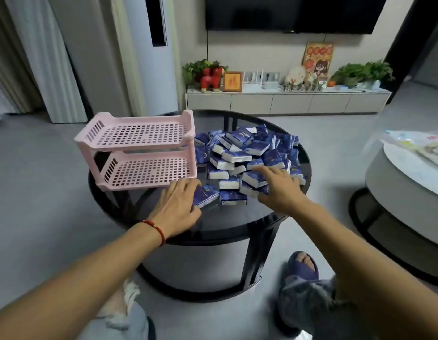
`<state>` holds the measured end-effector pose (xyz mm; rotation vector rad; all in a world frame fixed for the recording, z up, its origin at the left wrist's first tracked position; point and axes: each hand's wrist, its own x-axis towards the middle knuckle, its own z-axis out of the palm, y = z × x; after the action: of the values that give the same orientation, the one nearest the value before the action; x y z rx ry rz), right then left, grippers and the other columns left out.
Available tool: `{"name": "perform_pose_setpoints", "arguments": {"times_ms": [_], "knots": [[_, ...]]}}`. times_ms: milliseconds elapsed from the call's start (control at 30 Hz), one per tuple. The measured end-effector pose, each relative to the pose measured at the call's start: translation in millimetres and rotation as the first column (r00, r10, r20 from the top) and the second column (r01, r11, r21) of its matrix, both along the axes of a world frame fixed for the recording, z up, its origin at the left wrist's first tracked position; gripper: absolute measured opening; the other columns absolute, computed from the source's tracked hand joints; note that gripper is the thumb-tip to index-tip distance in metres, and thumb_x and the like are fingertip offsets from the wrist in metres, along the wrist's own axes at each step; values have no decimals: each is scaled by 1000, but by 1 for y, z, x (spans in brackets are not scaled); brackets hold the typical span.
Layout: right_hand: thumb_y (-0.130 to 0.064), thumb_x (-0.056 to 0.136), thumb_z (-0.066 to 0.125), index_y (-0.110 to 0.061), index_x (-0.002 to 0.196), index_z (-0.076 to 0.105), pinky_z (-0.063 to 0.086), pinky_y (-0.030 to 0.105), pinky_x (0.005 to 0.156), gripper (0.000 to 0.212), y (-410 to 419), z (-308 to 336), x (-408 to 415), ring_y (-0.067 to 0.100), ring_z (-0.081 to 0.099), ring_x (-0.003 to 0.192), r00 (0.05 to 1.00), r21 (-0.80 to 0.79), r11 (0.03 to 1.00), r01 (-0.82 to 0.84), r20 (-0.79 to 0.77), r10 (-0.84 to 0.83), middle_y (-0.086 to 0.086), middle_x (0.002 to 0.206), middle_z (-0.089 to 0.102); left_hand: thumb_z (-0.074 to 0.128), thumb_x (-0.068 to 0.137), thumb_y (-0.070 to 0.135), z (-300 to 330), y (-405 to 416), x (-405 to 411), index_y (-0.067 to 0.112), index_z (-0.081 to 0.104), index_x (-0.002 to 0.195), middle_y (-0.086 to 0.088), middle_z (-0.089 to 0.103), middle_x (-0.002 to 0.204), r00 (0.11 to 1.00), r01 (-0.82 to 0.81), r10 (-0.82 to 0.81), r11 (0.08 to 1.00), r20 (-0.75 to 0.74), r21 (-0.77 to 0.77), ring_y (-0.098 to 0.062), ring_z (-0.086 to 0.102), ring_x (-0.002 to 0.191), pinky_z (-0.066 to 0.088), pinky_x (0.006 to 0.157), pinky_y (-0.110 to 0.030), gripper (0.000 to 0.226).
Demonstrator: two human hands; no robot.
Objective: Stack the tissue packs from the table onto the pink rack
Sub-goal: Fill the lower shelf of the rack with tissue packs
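Observation:
A pink two-tier rack (139,153) stands on the left of a round dark glass table (237,224); both its shelves hold nothing. A heap of several blue and white tissue packs (247,153) lies on the table to the right of the rack. My left hand (176,207) grips one tissue pack (206,195) at the table's front, just below the rack's lower shelf. My right hand (279,187) lies on the near edge of the heap, fingers spread over another tissue pack (253,179); whether it grips that pack is not visible.
A second round table (394,190) with a white top and bags stands at the right. My feet and a blue slipper (302,266) are under the near table edge. A low TV cabinet (286,100) lines the far wall.

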<state>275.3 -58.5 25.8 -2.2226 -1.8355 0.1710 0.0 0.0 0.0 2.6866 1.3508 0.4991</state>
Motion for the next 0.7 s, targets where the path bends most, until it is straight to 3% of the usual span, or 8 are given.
{"name": "perform_pose_setpoints", "arguments": {"times_ms": [133, 200, 300, 400, 467, 567, 633, 700], "knots": [[-36, 93, 69, -36, 154, 33, 32, 55, 109, 70, 22, -8, 5, 26, 37, 142, 992, -56, 994, -99, 72, 103, -4, 157, 43, 65, 85, 20, 0, 17, 9, 21, 54, 122, 1, 55, 116, 991, 82, -80, 997, 106, -13, -21, 46, 109, 45, 96, -38, 39], [-35, 92, 72, -35, 148, 44, 39, 50, 102, 63, 27, -17, 11, 24, 48, 133, 990, 46, 992, -114, 86, 110, -6, 146, 56, 66, 84, 13, -6, 22, 18, 19, 60, 115, 2, 59, 110, 975, 127, -126, 992, 183, 10, -19, 48, 105, 45, 95, -35, 32], [-22, 92, 74, -32, 138, 60, 51, 42, 93, 49, 18, -21, 18, 19, 64, 112, 982, 250, 966, -63, -156, 105, -7, 123, 70, 65, 84, 8, -7, 29, 33, 20, 63, 107, 5, 62, 106, 941, 143, -133, 990, 312, -7, -16, 52, 103, 43, 94, -28, 25], [-17, 97, 68, -28, 134, 65, 55, 28, 86, 39, 11, -10, 18, 9, 67, 98, 905, 381, 923, 55, -410, 115, -13, 111, 72, 67, 86, 9, 1, 29, 52, 22, 65, 106, 7, 64, 105, 881, 147, -101, 987, 463, -65, -10, 58, 100, 46, 92, -25, 24], [-16, 101, 62, -22, 132, 66, 56, 23, 82, 32, 8, 1, 14, 6, 69, 96, 733, 385, 916, 110, -654, 186, -11, 109, 74, 69, 88, 12, 9, 24, 63, 25, 68, 108, 12, 67, 105, 821, 165, -55, 976, 568, -144, -2, 63, 95, 51, 87, -21, 24], [-17, 104, 56, -12, 126, 68, 57, 31, 77, 26, 7, 10, 1, 24, 64, 86, 319, 258, 963, 73, -921, 222, 16, 111, 74, 73, 87, 29, 19, 18, 74, 32, 66, 120, 14, 71, 113, 723, 266, 99, 874, 684, -407, -3, 69, 98, 57, 87, -26, 34], [-15, 104, 54, -5, 126, 67, 59, 33, 79, 27, 7, 9, -10, 29, 66, 86, 227, 235, 972, -8, -946, 231, 24, 115, 72, 71, 80, 27, 23, 13, 76, 32, 66, 119, 7, 73, 116, 624, 372, 230, 753, 747, -543, -13, 72, 102, 60, 86, -34, 40], [-14, 104, 53, -4, 127, 65, 62, 34, 82, 28, 7, 9, -18, 30, 71, 94, 204, 237, 968, -83, -947, 249, 22, 115, 73, 70, 83, 9, 25, 9, 71, 23, 70, 118, -5, 76, 111, 547, 426, 326, 685, 771, -591, -21, 75, 100, 61, 78, -34, 37]]}}
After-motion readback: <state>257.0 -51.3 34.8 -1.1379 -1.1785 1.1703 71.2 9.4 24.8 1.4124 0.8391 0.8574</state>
